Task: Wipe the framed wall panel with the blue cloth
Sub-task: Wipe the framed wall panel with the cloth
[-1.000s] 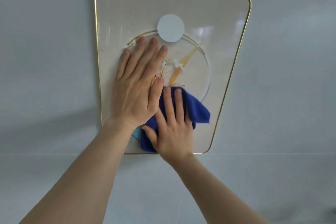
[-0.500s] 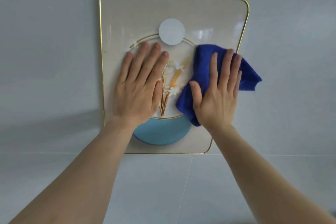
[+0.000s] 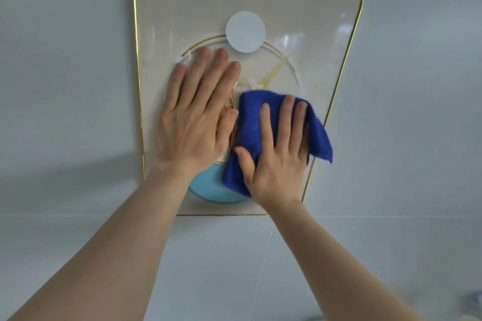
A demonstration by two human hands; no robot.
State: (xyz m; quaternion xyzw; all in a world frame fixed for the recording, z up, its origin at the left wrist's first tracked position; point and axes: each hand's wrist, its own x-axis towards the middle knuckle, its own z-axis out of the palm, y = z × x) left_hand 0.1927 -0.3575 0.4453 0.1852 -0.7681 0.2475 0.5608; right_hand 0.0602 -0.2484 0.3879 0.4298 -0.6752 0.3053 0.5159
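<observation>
The framed wall panel [image 3: 300, 8] is cream with a thin gold frame, a white disc, a gold ring and a light blue shape at the bottom. It hangs on a pale tiled wall. My left hand [image 3: 195, 114] lies flat on the panel's left middle, fingers spread, holding nothing. My right hand [image 3: 276, 156] presses the blue cloth [image 3: 250, 117] against the panel's lower right part, fingers on top of the cloth. One corner of the cloth hangs past the panel's right gold edge. The cloth hides part of the picture's middle.
Pale grey wall tiles [image 3: 417, 112] surround the panel, with a horizontal joint just below its bottom edge and a vertical joint under it. A blurred dark object [image 3: 476, 302] shows at the bottom right corner.
My right hand slid the cloth from the panel's bottom up to its right edge, then back down and left toward the middle. My left hand stayed flat in place.
</observation>
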